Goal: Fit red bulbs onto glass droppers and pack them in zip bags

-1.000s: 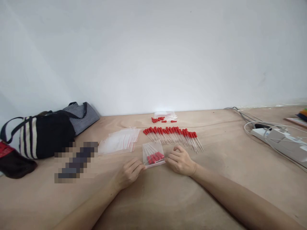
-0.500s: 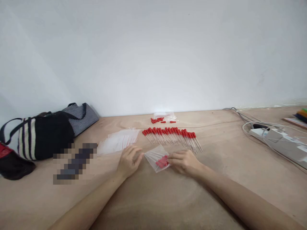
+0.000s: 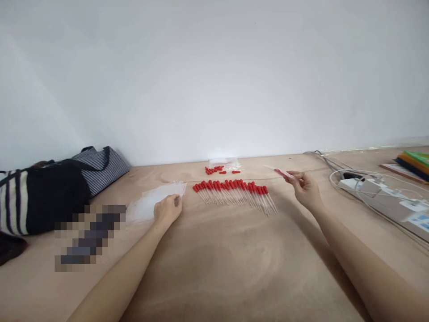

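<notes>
Raised to the right of the droppers, my right hand (image 3: 306, 190) pinches a small clear plastic bag (image 3: 284, 173) with red-bulbed droppers in it. My left hand (image 3: 168, 209) lies on the front right edge of a fanned stack of clear plastic bags (image 3: 144, 201). Its fingers are curled in, and whatever they pinch is hidden from me. Between the hands a row of droppers (image 3: 234, 192) lies on the wooden table, red bulbs toward the wall and pale tubes toward me.
Behind the row lie loose red bulbs (image 3: 213, 170) and another clear bag (image 3: 223, 163) with pale tubes. Black and striped bags (image 3: 100, 170) stand at left, near a blurred dark object (image 3: 95, 235). A power strip (image 3: 378, 192) with cables and coloured items (image 3: 414, 163) occupy the right.
My right hand has lifted the filled bag off the table and carried it right and away from me. My left hand has moved left onto the stack of bags. The view has shifted slightly.
</notes>
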The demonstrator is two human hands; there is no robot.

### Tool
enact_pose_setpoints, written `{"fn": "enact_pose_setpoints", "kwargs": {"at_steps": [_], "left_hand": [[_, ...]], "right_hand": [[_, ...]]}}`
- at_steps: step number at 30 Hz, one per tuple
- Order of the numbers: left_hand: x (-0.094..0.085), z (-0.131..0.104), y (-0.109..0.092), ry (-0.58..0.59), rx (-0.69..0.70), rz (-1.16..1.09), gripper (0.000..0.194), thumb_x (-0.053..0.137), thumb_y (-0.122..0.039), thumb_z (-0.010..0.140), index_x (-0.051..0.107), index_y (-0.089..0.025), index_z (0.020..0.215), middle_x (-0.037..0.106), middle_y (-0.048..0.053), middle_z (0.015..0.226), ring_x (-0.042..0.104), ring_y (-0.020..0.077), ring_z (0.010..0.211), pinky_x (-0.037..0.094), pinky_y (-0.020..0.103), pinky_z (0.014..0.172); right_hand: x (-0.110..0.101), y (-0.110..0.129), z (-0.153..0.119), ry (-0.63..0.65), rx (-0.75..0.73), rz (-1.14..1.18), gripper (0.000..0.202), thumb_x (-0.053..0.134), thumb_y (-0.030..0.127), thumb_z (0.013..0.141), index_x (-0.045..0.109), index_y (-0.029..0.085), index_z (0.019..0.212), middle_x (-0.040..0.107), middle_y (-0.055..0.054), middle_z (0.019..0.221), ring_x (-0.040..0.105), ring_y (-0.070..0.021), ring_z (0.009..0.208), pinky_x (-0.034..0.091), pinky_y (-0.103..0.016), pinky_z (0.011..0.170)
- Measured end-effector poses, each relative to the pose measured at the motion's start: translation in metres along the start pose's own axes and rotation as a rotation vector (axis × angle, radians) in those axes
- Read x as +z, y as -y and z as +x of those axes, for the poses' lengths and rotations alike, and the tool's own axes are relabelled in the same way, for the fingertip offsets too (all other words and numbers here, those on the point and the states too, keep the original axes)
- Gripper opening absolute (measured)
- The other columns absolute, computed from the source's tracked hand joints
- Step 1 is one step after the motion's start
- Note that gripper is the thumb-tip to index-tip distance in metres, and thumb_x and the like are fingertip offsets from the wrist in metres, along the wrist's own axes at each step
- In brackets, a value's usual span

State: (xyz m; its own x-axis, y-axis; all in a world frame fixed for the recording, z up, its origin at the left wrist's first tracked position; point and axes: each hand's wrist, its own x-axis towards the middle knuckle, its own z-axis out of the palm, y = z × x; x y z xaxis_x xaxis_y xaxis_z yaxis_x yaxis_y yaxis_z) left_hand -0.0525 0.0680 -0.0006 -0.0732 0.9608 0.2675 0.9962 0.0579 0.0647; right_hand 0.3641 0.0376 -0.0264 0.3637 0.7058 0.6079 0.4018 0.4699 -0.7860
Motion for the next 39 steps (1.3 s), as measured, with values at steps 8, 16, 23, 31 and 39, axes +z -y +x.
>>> {"fn": "enact_pose_setpoints", "kwargs": {"at_steps": [8, 16, 23, 31, 39], "left_hand": [[-0.011, 0.006, 0.008, -0.097, -0.121, 0.004, 0.032, 0.036, -0.034, 0.079, 0.063, -0.021, 0.092, 0.067, 0.008, 0.086, 0.06, 0.0271, 0.079, 0.041, 0.032, 0.061], [-0.031, -0.061, -0.036, -0.382, 0.673, -0.042, 0.024, 0.04, -0.02, 0.081, 0.061, -0.016, 0.07, 0.066, 0.006, 0.078, 0.058, 0.0206, 0.077, 0.04, 0.033, 0.071], [-0.036, -0.111, -0.07, 0.194, 0.883, -0.359, 0.037, 0.06, -0.046, 0.066, 0.057, -0.021, 0.094, 0.058, 0.006, 0.102, 0.054, 0.0233, 0.092, 0.042, 0.037, 0.078], [-0.025, -0.064, -0.058, 0.47, 1.013, -0.317, 0.076, 0.046, -0.06, 0.071, 0.022, -0.021, 0.132, 0.021, 0.01, 0.139, 0.013, 0.0264, 0.128, 0.012, 0.045, 0.104], [-0.016, -0.105, -0.072, 0.45, 0.598, -0.354, 0.082, 0.045, -0.059, 0.071, 0.013, -0.019, 0.134, 0.016, 0.015, 0.14, 0.008, 0.0304, 0.128, 0.013, 0.054, 0.1]], "right_hand": [[-0.012, -0.049, -0.002, 0.164, 0.008, -0.33, 0.015, 0.047, 0.033, 0.075, 0.049, 0.019, 0.072, 0.06, -0.011, 0.099, 0.057, -0.0194, 0.09, 0.046, -0.035, 0.075], [-0.027, -0.053, -0.001, 0.428, -0.04, -0.541, 0.022, 0.038, 0.011, 0.066, 0.057, 0.02, 0.075, 0.059, -0.005, 0.106, 0.053, -0.0176, 0.099, 0.038, -0.034, 0.086], [0.001, 0.003, -0.015, 0.345, -0.061, -0.722, 0.023, 0.049, 0.03, 0.068, 0.062, 0.024, 0.087, 0.061, -0.004, 0.099, 0.051, -0.0227, 0.095, 0.032, -0.041, 0.084], [0.065, 0.026, -0.02, 0.317, 0.337, -0.714, 0.033, 0.053, 0.035, 0.068, 0.053, 0.015, 0.094, 0.064, -0.007, 0.078, 0.058, -0.0187, 0.073, 0.038, -0.026, 0.06], [0.067, 0.009, -0.012, 0.322, 0.381, -0.702, 0.022, 0.057, 0.031, 0.062, 0.057, 0.016, 0.079, 0.064, -0.009, 0.075, 0.06, -0.0207, 0.071, 0.04, -0.026, 0.058]]}}
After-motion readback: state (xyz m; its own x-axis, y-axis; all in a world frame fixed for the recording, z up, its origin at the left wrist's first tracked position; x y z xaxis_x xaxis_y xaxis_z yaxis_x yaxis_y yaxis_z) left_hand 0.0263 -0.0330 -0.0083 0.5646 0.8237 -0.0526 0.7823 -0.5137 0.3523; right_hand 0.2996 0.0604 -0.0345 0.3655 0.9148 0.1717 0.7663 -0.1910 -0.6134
